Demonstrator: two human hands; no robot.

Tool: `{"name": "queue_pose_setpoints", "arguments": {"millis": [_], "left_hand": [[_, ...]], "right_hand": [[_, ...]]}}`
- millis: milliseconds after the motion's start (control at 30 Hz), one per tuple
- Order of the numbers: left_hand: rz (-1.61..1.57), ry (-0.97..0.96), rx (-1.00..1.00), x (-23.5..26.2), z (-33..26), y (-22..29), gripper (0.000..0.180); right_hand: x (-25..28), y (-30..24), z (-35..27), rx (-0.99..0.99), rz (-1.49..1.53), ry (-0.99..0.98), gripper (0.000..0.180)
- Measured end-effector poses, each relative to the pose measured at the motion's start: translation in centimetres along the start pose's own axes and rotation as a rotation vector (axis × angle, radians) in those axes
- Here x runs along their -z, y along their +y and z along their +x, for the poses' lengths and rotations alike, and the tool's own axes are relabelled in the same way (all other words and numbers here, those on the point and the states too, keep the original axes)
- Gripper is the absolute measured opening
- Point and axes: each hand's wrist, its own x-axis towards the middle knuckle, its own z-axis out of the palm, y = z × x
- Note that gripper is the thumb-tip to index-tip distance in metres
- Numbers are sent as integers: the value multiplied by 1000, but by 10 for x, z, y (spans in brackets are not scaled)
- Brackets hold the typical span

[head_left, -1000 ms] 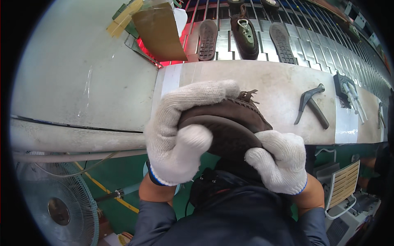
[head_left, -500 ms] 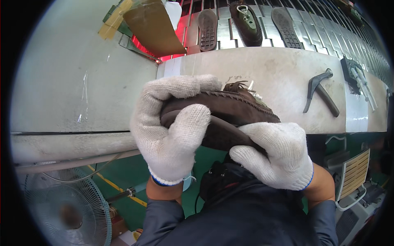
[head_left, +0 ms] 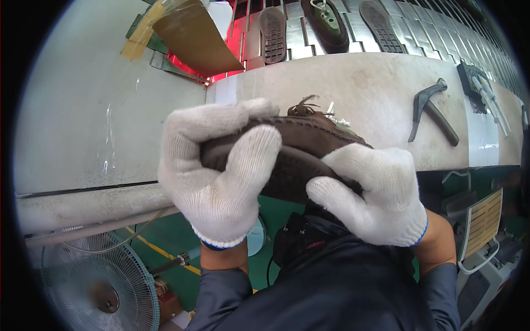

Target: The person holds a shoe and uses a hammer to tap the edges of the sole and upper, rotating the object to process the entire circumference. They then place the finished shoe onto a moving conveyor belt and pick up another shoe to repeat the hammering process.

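Between my two gloved hands is a brown shoe, tipped on its side with the sole facing me. My left hand, in a white knit glove, wraps one end, its thumb pressed on the sole edge and its fingers over the upper. At the other end my right hand, gloved the same way, pinches the sole edge between thumb and fingers. Brown laces and a white cord stick up from the shoe's far side. The fingertips behind the shoe are hidden.
A hammer lies on the pale bench, right of the shoe. Beyond it, a metal slat conveyor carries two loose soles and another shoe. A cardboard flap hangs at the upper left; a fan stands lower left.
Both hands and the shoe have shifted slightly in the view, the left hand a little further left. The grip on the shoe stays much the same.
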Motion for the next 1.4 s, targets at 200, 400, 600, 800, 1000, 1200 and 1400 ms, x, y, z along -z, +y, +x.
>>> {"name": "queue_pose_setpoints", "arguments": {"millis": [200, 400, 600, 800, 1000, 1200, 1400], "left_hand": [[-307, -182, 11, -32, 42, -8, 69], [-70, -561, -59, -42, -23, -109, 109], [137, -279, 29, -101, -55, -98, 49], [305, -520, 47, 5, -13, -98, 52], [590, -778, -195, 35, 13, -56, 73], [-171, -522, 44, 57, -7, -109, 102], [-34, -414, -202, 51, -25, -135, 121]], "right_hand": [[36, 4, 8, -166, 26, 37, 23], [52, 46, 11, -415, 782, 362, 29], [11, 11, -12, -452, 779, 607, 37], [34, -4, -44, 75, -299, 130, 28], [-7, -4, 6, 289, -480, -189, 51], [8, 17, 14, 321, -281, -162, 55], [-16, 2, 22, 304, -541, -287, 67]]}}
